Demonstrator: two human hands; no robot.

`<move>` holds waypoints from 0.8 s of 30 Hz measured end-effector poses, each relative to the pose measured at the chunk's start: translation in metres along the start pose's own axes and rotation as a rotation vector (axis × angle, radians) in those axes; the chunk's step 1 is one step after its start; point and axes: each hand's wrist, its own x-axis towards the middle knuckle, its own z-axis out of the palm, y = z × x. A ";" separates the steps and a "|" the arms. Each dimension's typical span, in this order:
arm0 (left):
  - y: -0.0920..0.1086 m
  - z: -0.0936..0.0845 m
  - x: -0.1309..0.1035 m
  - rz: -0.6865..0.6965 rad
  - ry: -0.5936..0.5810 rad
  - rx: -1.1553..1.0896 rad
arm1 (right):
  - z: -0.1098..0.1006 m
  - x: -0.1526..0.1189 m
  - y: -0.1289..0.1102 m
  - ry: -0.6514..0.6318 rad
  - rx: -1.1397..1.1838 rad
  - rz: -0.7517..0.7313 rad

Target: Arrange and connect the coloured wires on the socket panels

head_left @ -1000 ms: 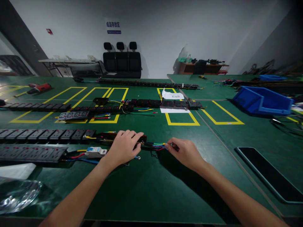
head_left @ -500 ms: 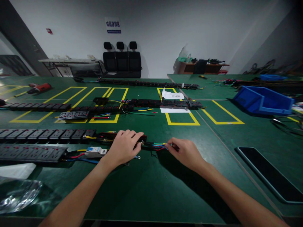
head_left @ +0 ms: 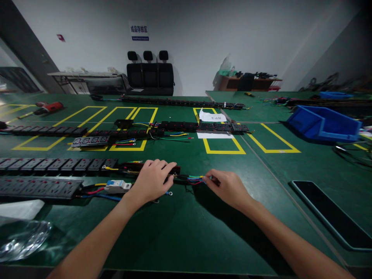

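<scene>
My right hand (head_left: 228, 186) pinches the ends of several coloured wires (head_left: 194, 178), green, blue and red, with yellow tips. Those wires run left to a dark narrow part (head_left: 176, 169) under my left hand (head_left: 154, 179). The fingers of my left hand curl over this part and hide most of it. Left of that hand lie two rows of black power-strip sockets, an upper one (head_left: 69, 165) and a lower one (head_left: 40, 187). A small grey-and-blue circuit breaker (head_left: 117, 186) hangs on the lower row's wires. A blue wire with a ring terminal (head_left: 170, 193) pokes out below my left hand.
A phone (head_left: 331, 213) lies at right on the green table (head_left: 186, 240). Behind it stands a blue bin (head_left: 324, 123). More socket strips (head_left: 200, 127) and a white paper (head_left: 212, 115) lie farther back. A red drill (head_left: 49, 107) is far left, clear plastic (head_left: 23, 238) near left.
</scene>
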 end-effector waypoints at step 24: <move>0.001 -0.001 0.000 0.004 0.008 -0.003 | -0.003 0.001 -0.002 -0.025 -0.006 0.011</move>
